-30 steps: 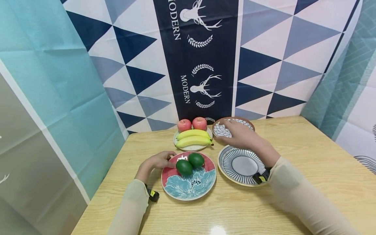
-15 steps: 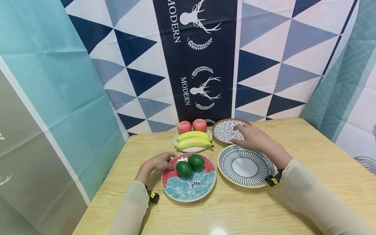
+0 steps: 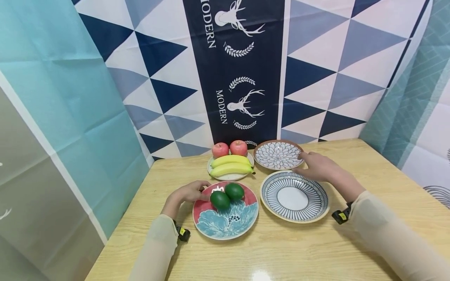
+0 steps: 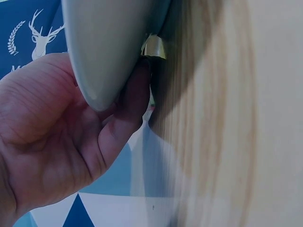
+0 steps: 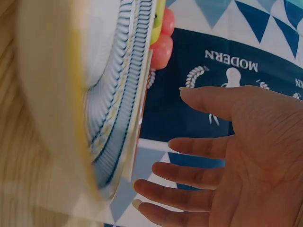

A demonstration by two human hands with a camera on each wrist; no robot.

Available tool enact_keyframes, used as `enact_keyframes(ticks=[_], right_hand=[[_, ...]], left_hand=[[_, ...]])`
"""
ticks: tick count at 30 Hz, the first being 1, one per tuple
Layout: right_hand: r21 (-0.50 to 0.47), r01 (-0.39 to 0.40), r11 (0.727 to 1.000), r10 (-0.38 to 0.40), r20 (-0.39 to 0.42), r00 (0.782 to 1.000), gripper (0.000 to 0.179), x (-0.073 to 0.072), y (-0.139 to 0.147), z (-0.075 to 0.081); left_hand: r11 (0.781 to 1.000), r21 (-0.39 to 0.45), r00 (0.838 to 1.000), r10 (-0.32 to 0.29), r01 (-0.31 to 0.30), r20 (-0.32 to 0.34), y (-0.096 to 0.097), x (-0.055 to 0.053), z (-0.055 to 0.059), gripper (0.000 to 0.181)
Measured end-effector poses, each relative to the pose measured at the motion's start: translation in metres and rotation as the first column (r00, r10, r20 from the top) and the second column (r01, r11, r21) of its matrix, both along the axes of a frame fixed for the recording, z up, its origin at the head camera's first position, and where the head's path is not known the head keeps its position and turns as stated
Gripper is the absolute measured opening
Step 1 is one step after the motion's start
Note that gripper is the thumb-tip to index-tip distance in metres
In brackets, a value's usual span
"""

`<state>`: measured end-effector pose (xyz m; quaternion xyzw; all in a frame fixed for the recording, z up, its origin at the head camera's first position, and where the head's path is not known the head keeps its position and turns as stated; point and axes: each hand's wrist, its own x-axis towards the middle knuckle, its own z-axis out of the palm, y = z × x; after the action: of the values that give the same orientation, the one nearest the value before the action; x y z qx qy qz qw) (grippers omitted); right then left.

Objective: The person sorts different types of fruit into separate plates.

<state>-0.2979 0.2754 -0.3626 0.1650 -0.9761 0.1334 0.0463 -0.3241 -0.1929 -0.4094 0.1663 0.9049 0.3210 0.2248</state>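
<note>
On the table lies a red plate with a blue flower (image 3: pixel 225 229), bearing two dark green avocados (image 3: pixel 220 200) (image 3: pixel 234 191). My left hand (image 3: pixel 190 191) pinches its left rim; in the left wrist view the thumb is on one side of the plate's edge and fingers curl under the other. My right hand (image 3: pixel 319 167) hovers over the right back rim of a blue-striped plate (image 3: pixel 292 199), holding nothing. Its fingers are spread and straight in the right wrist view, apart from the plate. Just behind stands a brown-rimmed plate with a petal pattern (image 3: pixel 277 155).
Two bananas (image 3: pixel 231 168) and two red apples (image 3: pixel 238 148) sit on a small white plate (image 3: pixel 230 178) at the back. Patterned cloth (image 3: pixel 246 78) hangs behind the wooden table (image 3: pixel 281 249), and a teal cloth (image 3: pixel 105 156) borders its left side.
My right hand has drawn back to the right, from over the brown-rimmed plate to the right back of the striped one. The left hand and its plate have stayed put.
</note>
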Motion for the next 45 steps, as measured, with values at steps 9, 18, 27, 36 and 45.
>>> enact_keyframes(ticks=[9,18,27,36,45], right_hand=[[0.009,0.016,1.000,-0.017,0.034,0.999,0.059,0.000,0.015,-0.007],[0.015,-0.002,1.000,0.001,0.104,0.995,0.062,-0.001,0.022,-0.020],[0.032,-0.008,0.999,0.002,0.170,0.985,0.066,0.002,0.019,-0.026],[0.030,-0.010,1.000,0.005,0.175,0.985,0.057,0.000,0.021,-0.030],[0.013,-0.018,1.000,0.016,0.166,0.986,0.041,-0.001,0.023,-0.033]], left_hand=[[1.000,0.000,1.000,-0.023,0.023,-0.018,-0.003,-0.003,-0.003,0.033],[1.000,0.001,1.000,-0.014,0.014,-0.011,-0.002,-0.004,-0.001,0.034],[1.000,-0.005,1.000,-0.028,0.028,-0.007,-0.003,-0.002,-0.003,0.031],[1.000,0.006,1.000,-0.028,0.028,-0.009,-0.002,-0.003,-0.001,0.032],[0.999,0.002,0.998,-0.047,0.047,-0.032,-0.002,-0.002,-0.003,0.029]])
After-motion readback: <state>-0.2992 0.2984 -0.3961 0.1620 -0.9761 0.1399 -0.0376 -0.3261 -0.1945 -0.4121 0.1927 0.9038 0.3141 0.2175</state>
